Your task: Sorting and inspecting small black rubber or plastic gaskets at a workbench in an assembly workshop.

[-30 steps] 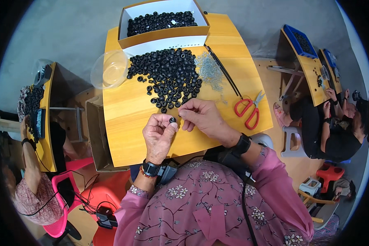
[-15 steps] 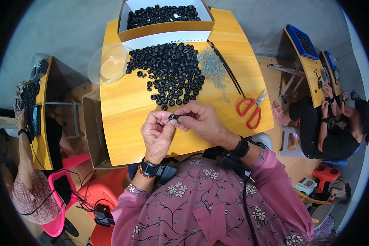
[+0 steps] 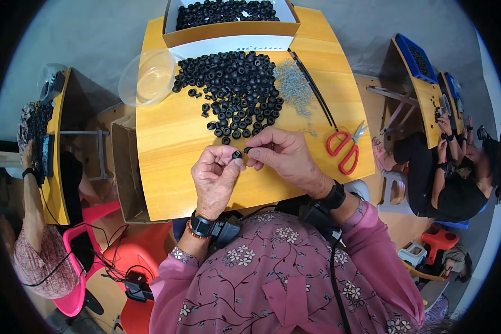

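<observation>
My left hand (image 3: 214, 175) pinches a small round black plastic piece (image 3: 237, 155) with a hole, held between thumb and forefinger above the table's near part. Close beside it, my right hand (image 3: 286, 158) pinches another small black piece (image 3: 247, 150), mostly covered by the fingertips. The two pieces are slightly apart. Just beyond my hands spreads a pile of black round pieces (image 3: 234, 78), many with a hole in the top. Small silvery parts (image 3: 295, 89) lie in a heap to its right.
A box (image 3: 231, 30) of black pieces stands at the table's far edge. Left of the pile is a clear plastic bowl (image 3: 150, 83). Red-handled scissors (image 3: 345, 147) and thin black rods (image 3: 314, 89) lie at right. Other people work at side tables.
My hands have moved slightly apart, so the black piece in the right fingers now sits away from the one in the left. The view has shifted a little.
</observation>
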`<action>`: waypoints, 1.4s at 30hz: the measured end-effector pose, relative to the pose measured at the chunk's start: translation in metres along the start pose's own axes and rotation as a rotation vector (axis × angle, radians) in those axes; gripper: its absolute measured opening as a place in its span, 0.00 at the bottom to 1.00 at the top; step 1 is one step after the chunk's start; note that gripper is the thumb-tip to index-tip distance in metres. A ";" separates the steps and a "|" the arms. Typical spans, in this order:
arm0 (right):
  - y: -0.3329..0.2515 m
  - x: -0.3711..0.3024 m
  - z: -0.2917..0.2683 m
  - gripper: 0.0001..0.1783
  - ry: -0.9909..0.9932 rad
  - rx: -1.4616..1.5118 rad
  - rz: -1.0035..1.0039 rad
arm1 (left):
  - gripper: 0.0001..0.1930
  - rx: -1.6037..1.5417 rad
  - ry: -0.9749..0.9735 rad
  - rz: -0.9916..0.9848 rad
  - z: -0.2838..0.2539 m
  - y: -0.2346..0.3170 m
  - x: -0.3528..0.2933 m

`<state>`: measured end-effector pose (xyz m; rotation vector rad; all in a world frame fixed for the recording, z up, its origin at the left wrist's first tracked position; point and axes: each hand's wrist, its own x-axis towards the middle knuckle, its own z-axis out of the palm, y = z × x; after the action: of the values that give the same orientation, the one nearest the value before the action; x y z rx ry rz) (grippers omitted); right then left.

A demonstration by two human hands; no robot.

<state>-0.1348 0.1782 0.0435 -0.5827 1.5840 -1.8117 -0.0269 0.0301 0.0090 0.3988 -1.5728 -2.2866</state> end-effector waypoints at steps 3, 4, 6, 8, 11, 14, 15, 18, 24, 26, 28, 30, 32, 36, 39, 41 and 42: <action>-0.004 0.001 0.001 0.09 -0.002 -0.041 0.003 | 0.08 -0.014 -0.010 -0.013 -0.002 -0.004 0.000; -0.006 0.002 0.002 0.09 -0.003 -0.055 0.009 | 0.08 -0.013 -0.009 -0.016 -0.002 -0.004 0.000; -0.010 0.004 0.005 0.08 0.008 -0.082 -0.015 | 0.08 -0.012 -0.006 -0.023 -0.003 -0.005 0.000; -0.010 0.005 0.006 0.07 0.011 -0.138 -0.047 | 0.08 -0.007 -0.007 -0.014 -0.002 -0.005 0.000; -0.009 0.009 0.006 0.06 -0.004 -0.262 -0.103 | 0.08 -0.002 -0.011 0.013 -0.003 -0.006 0.001; -0.007 0.010 0.004 0.06 -0.008 -0.369 -0.141 | 0.08 -0.007 -0.014 0.015 -0.002 -0.008 0.002; -0.005 0.011 0.003 0.07 -0.009 -0.396 -0.155 | 0.08 -0.008 -0.011 0.011 -0.002 -0.007 0.002; -0.006 0.011 0.002 0.08 -0.018 -0.476 -0.205 | 0.08 0.007 -0.005 0.007 -0.003 -0.007 0.001; -0.007 0.012 0.001 0.08 -0.042 -0.712 -0.421 | 0.09 0.029 0.019 -0.009 -0.003 -0.009 0.001; -0.007 0.012 0.002 0.08 -0.055 -0.753 -0.455 | 0.09 0.042 0.023 -0.011 -0.003 -0.008 0.000; -0.009 0.012 0.002 0.09 -0.074 -0.765 -0.456 | 0.09 0.044 0.026 -0.010 -0.003 -0.007 0.000; -0.010 0.011 0.002 0.09 -0.084 -0.776 -0.454 | 0.09 0.037 0.025 -0.007 -0.003 -0.008 -0.001; -0.011 0.011 0.002 0.10 -0.096 -0.775 -0.454 | 0.08 0.045 0.015 0.007 -0.003 -0.009 0.000; -0.016 0.012 0.003 0.10 -0.132 -0.744 -0.430 | 0.08 0.054 0.005 -0.004 -0.003 -0.006 0.000; -0.019 0.013 0.003 0.07 -0.172 -0.755 -0.426 | 0.07 0.019 -0.015 -0.007 -0.003 -0.005 0.000; -0.020 0.013 0.002 0.05 -0.201 -0.809 -0.451 | 0.07 0.052 -0.016 -0.025 -0.005 -0.006 0.000; -0.021 0.014 0.001 0.05 -0.218 -0.853 -0.472 | 0.07 0.069 -0.015 -0.033 -0.005 -0.006 -0.001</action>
<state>-0.1471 0.1685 0.0630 -1.5877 2.1520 -1.2122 -0.0246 0.0278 0.0015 0.4289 -1.6683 -2.2699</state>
